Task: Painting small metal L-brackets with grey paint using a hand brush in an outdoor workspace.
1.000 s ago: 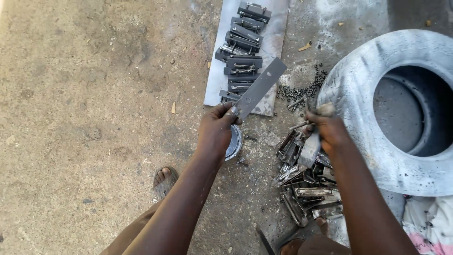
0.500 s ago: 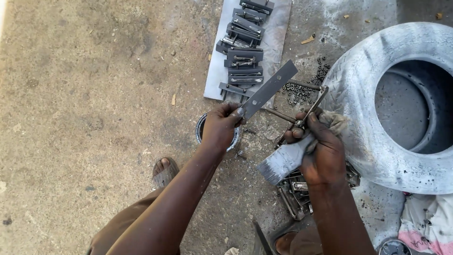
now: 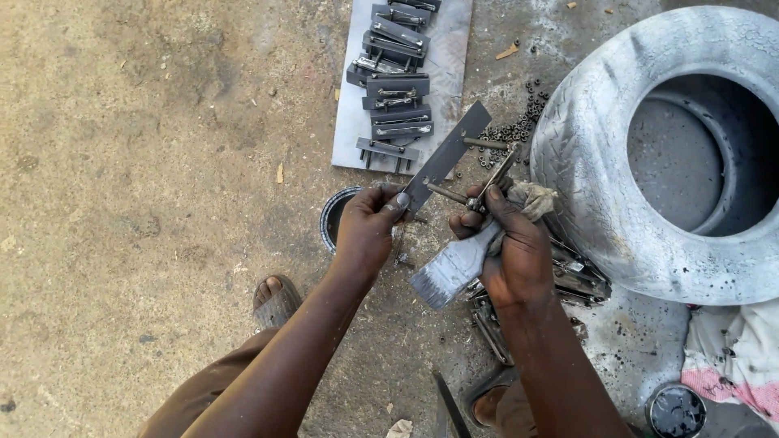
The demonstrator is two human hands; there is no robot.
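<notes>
I see my left hand (image 3: 367,229) left of my right hand (image 3: 513,251), with the flat metal bar (image 3: 448,156) rising from the left hand toward the sheet (image 3: 450,73) beyond. Brackets (image 3: 395,81) lie stacked on that sheet. The tyre (image 3: 600,178) sits right of both hands; loose nuts (image 3: 519,130) lie between sheet and tyre. A small tin (image 3: 333,217) sits just left of the left hand.

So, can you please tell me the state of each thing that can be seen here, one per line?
left hand: gripping flat metal strip
flat metal strip: held tilted, off the ground
right hand: holding paintbrush, cloth and thin rod
paintbrush: bristles pointing down-left
metal parts: laid on a sheet
sheet: flat on ground
tyre: lying flat
small tin: open
</notes>
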